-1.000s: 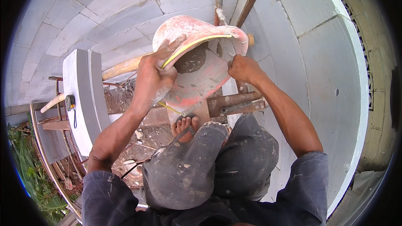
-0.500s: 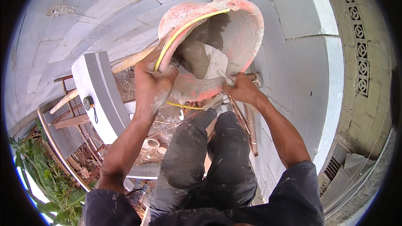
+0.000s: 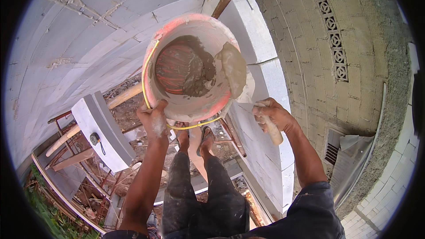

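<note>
A mortar-caked red bucket [image 3: 226, 26] is held up in front of me, its mouth facing me. Wet grey mortar [image 3: 183, 68] lies at its bottom, with reddish streaks of the bucket showing through. My left hand [image 3: 153, 116] grips the rim at the near left, beside the yellow handle [image 3: 145, 77]. In my right hand [image 3: 272, 116] is a trowel, closed around its pale grip [image 3: 275, 133]. Its blade bears a heap of mortar [image 3: 233, 70] over the bucket's right rim; mortar hides most of the blade.
A light block wall [image 3: 88, 31] rises on the left, and a low white block wall [image 3: 265, 79] runs along the right. A white block with a tape measure [image 3: 94, 139] rests on wooden poles at left. Below are my sandalled feet [image 3: 206, 139], planks and rubble.
The trowel has come out of the bucket's inside to its right rim, loaded with mortar. The bucket has shifted left and turned its mouth more toward me. My legs have straightened.
</note>
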`<state>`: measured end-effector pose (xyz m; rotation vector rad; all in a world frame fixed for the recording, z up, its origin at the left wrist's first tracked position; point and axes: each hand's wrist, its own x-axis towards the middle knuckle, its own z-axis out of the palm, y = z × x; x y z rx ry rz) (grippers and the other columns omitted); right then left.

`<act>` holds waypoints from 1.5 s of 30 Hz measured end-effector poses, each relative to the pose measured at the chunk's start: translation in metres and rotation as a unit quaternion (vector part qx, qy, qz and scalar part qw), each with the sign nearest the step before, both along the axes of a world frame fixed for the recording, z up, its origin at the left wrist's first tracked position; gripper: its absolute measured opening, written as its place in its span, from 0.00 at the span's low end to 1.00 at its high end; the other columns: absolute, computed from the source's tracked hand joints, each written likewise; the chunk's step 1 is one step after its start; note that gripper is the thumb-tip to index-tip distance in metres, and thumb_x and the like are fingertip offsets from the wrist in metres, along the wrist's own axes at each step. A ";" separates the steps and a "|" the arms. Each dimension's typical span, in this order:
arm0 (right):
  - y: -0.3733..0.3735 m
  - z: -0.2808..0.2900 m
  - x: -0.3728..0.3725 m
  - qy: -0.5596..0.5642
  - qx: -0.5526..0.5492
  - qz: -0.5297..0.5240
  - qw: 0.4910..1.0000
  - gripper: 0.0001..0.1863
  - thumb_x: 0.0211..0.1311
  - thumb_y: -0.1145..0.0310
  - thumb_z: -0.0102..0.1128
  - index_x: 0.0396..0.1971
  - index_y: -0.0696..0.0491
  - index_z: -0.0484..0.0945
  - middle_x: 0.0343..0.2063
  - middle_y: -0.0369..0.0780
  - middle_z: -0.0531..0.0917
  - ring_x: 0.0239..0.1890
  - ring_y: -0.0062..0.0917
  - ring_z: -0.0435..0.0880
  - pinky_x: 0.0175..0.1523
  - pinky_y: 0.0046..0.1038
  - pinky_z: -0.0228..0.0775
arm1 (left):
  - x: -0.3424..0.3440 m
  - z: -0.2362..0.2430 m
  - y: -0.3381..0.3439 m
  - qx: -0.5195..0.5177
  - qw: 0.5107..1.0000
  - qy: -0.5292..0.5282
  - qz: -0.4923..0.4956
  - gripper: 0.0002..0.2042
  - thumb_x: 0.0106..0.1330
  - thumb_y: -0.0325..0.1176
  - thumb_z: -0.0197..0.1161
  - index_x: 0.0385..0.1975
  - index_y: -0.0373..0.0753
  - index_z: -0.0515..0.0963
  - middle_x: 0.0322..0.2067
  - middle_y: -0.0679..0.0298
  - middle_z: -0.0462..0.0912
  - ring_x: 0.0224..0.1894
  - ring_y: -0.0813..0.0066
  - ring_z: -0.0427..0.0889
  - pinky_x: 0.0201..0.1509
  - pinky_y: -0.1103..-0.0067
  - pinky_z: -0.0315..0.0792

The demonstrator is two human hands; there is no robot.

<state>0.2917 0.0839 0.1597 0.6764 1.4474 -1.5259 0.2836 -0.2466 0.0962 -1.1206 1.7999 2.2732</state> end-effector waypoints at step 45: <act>0.022 -0.067 -0.217 0.237 0.626 0.215 0.711 0.19 0.55 0.63 0.52 0.38 0.62 0.83 0.39 0.56 0.84 0.47 0.47 0.84 0.53 0.41 0.75 | 0.109 -0.042 -0.104 -0.131 0.983 -0.101 -0.081 0.12 0.48 0.22 0.58 0.34 0.31 0.78 0.26 0.71 0.77 0.27 0.83 0.70 0.31 0.83 0.64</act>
